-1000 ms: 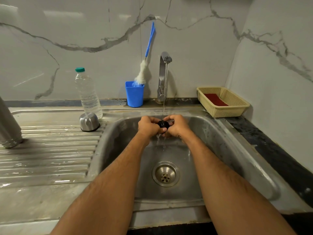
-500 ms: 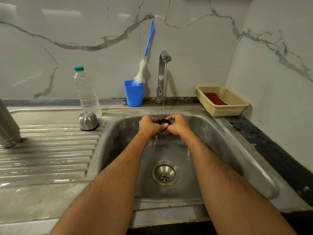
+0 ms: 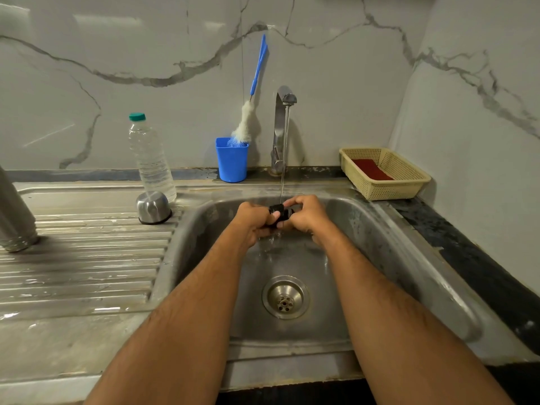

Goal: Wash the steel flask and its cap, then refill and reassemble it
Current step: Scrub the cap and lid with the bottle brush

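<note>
Head cam, going left to right: the tall brushed-steel flask body [image 3: 14,217] stood mouth-down on the ribbed steel drainboard [image 3: 81,258] at the far left edge, partly cut off. Next came the small rounded steel cup lid [image 3: 153,211], upside down on the drainboard, just in front of a clear plastic water bottle with a green cap [image 3: 150,159]. Behind the stainless sink basin [image 3: 409,258] sat a blue plastic cup [image 3: 232,159] with a blue-handled white bottle brush [image 3: 248,124] leaning out of it. Over the basin, the left hand [image 3: 252,217] and right hand [image 3: 306,213] both gripped the small black stopper cap [image 3: 280,213], fingers curled round it, under the thin stream from the chrome tap [image 3: 282,127]. Far right, a beige plastic mesh basket [image 3: 409,182] held a red sponge [image 3: 371,169].
</note>
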